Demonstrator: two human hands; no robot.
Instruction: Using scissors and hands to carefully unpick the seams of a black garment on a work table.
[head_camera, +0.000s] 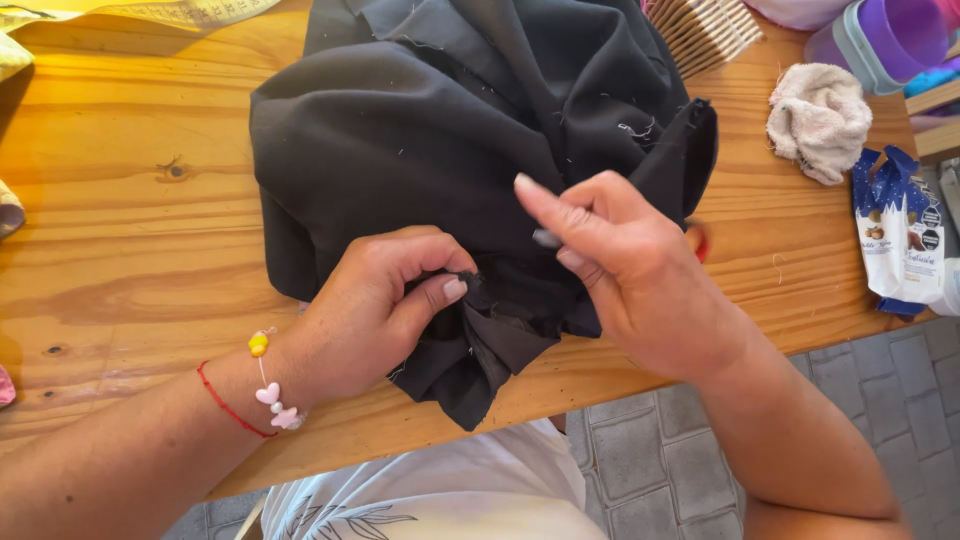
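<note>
A bunched black fabric (450, 130) with loose thread ends lies on a wooden table (130, 230), one corner hanging over the near edge. My left hand (385, 305) pinches a fold of the black fabric between thumb and fingers; its wrist wears a red string and a bead bracelet. My right hand (625, 275) hovers just right of that fold, over the cloth, index finger stretched out, thumb and other fingers close together. Whether it holds something thin, such as a needle, I cannot tell. A small red thing (702, 242) peeks out behind the right hand.
At the table's right lie a crumpled beige cloth (820, 118) and a blue and white snack packet (900, 235). A purple plastic container (885, 40) and a ribbed tan object (705, 30) sit at the back. Yellowish cloth (150, 12) lies back left. Grey paving shows below.
</note>
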